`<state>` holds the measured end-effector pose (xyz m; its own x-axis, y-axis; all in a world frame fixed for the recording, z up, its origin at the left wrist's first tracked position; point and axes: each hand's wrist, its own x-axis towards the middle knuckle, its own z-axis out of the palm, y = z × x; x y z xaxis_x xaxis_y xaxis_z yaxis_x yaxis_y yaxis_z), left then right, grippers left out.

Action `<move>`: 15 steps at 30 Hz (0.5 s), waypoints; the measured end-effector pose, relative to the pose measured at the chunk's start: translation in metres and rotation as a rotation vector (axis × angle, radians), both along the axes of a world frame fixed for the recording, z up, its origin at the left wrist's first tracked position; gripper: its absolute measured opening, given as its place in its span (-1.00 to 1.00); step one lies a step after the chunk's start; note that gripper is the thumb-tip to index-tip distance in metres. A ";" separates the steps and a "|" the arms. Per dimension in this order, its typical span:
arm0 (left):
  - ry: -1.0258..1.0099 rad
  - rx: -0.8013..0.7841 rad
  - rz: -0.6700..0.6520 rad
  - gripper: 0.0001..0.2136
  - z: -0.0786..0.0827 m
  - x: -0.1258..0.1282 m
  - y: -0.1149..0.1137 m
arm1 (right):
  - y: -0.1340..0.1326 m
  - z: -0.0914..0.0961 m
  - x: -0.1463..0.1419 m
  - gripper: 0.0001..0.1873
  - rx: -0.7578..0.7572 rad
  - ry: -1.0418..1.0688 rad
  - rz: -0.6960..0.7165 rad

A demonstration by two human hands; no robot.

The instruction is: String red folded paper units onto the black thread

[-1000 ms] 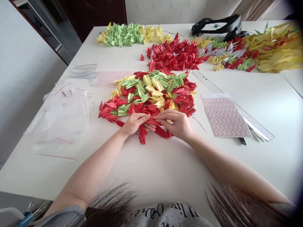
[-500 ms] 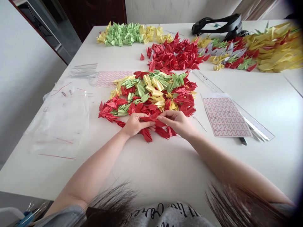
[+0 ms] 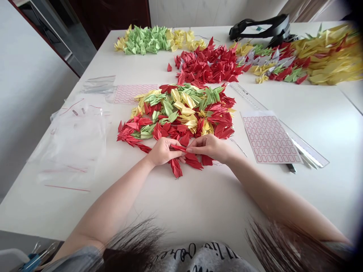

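Between my two hands is a red folded paper crane [image 3: 178,147], its wings flat and narrow. My left hand [image 3: 161,152] pinches its left part between thumb and fingers. My right hand [image 3: 209,147] has thumb and forefinger closed on its right end, the fingertips of both hands almost touching. Just beyond lies a heap of red, green and yellow folded paper cranes [image 3: 184,110], packed closely in bunches. Some red cranes [image 3: 176,168] stick out below my hands on the near side. My fingers partly cover the held piece.
Right of the heap lie a sheet of red-bordered labels [image 3: 270,138], a clear ruler [image 3: 309,149] and a dark-tipped tool [image 3: 291,168]. Clear plastic bags [image 3: 76,139] spread at left. Farther back are green cranes [image 3: 147,39], red cranes [image 3: 210,62], yellow ones [image 3: 334,56] and a black headband [image 3: 259,33].
My right hand has shifted slightly left and down, closer to my left fingertips. The red crane between them has tilted, and the red cranes below have slid a little nearer.
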<state>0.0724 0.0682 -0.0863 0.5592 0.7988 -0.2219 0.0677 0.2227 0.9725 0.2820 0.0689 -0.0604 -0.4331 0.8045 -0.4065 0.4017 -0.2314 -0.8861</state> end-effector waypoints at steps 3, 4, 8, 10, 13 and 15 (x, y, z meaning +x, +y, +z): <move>-0.015 -0.046 -0.033 -0.69 0.003 0.000 0.000 | 0.001 -0.002 0.002 -0.53 -0.010 -0.014 0.015; -0.023 -0.077 -0.052 -0.68 0.004 0.001 0.000 | 0.002 -0.003 0.003 -0.53 -0.012 -0.017 0.023; -0.034 -0.195 -0.091 -0.63 0.008 0.001 0.000 | 0.002 -0.004 0.005 -0.57 -0.050 0.007 0.045; -0.040 -0.221 -0.092 -0.62 0.008 0.001 0.000 | 0.002 -0.004 0.003 -0.59 -0.082 0.027 0.036; -0.056 -0.251 -0.093 -0.62 0.008 0.001 0.001 | 0.001 -0.004 0.001 -0.60 -0.102 0.044 0.008; -0.067 -0.265 -0.098 -0.63 0.007 0.001 0.001 | 0.000 -0.005 0.000 -0.61 -0.103 0.050 -0.008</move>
<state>0.0734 0.0696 -0.0793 0.6513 0.6594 -0.3754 0.0391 0.4648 0.8845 0.2817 0.0691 -0.0650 -0.4488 0.7632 -0.4650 0.3554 -0.3250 -0.8764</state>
